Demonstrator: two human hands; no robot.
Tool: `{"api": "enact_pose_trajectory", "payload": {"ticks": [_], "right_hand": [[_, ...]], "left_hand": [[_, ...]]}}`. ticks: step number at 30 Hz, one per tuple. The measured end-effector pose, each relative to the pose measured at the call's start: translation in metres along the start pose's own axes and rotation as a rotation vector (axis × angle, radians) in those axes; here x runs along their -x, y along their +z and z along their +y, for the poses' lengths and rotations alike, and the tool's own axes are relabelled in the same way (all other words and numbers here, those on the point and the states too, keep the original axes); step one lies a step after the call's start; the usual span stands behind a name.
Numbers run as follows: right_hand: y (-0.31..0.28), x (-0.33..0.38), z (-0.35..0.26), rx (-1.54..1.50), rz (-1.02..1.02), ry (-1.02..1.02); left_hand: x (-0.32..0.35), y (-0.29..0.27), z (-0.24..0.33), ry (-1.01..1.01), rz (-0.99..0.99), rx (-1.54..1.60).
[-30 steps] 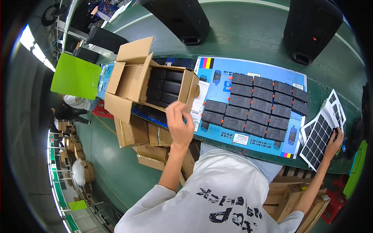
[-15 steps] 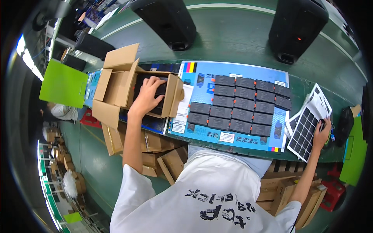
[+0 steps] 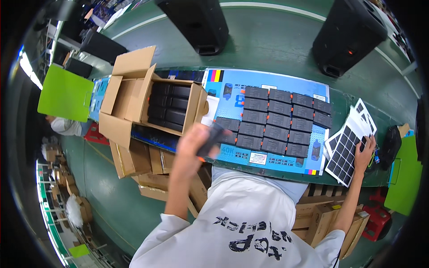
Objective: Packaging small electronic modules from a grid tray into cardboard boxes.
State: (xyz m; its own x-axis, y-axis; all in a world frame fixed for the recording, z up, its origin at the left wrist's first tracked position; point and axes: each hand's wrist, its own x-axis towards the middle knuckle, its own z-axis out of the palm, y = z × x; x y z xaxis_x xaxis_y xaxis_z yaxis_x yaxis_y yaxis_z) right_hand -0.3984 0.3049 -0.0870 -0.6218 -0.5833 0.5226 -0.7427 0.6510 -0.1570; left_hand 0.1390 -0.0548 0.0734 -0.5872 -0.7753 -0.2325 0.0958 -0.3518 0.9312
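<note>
My left hand (image 3: pixel 191 142), blurred by motion, grips a black battery pack (image 3: pixel 212 140) with an orange end, over the table's front edge near the open carton. Inside that carton (image 3: pixel 196 111), several like black packs (image 3: pixel 169 105) lie in a row. To the right, more black packs (image 3: pixel 278 120) with orange ends lie in rows on a blue printed sheet (image 3: pixel 319 143). My right hand (image 3: pixel 365 152) has its fingers bent at the edge of a white sheet of black square labels (image 3: pixel 344 154); a dark bit shows by its fingertips.
An emptier flapped carton (image 3: pixel 127 100) adjoins the full one on the left. Two tall black speakers (image 3: pixel 196 24) stand across the green table. A black bag (image 3: pixel 392 147) lies beyond the label sheets. Green chairs (image 3: pixel 65 94) flank both ends, and flattened cartons (image 3: pixel 147 172) are stacked below.
My left hand has come out of the carton toward me and to the right, with a black battery pack in it. My right hand stays at the label sheet.
</note>
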Motion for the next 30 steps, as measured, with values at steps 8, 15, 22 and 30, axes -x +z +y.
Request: {"api": "enact_pose_trajectory", "payload": {"ticks": [8,15,22,30], "right_hand": [[0.002,-0.012,-0.006,0.072,-0.075,0.021],[-0.036,-0.037,0.042,-0.273,-0.246,0.339],[-0.126,-0.027,-0.241,-0.693,-0.366,-0.059],[-0.120,0.016,-0.369,-0.753,-0.485,-0.230]], "left_hand": [[0.044,0.067,-0.114,-0.580,-0.322,0.291],[0.022,0.063,-0.123,-0.379,-0.506,0.036],[0.005,0.099,-0.098,0.380,-0.290,-0.437],[0.008,0.096,-0.091,0.502,-0.195,-0.719]]}}
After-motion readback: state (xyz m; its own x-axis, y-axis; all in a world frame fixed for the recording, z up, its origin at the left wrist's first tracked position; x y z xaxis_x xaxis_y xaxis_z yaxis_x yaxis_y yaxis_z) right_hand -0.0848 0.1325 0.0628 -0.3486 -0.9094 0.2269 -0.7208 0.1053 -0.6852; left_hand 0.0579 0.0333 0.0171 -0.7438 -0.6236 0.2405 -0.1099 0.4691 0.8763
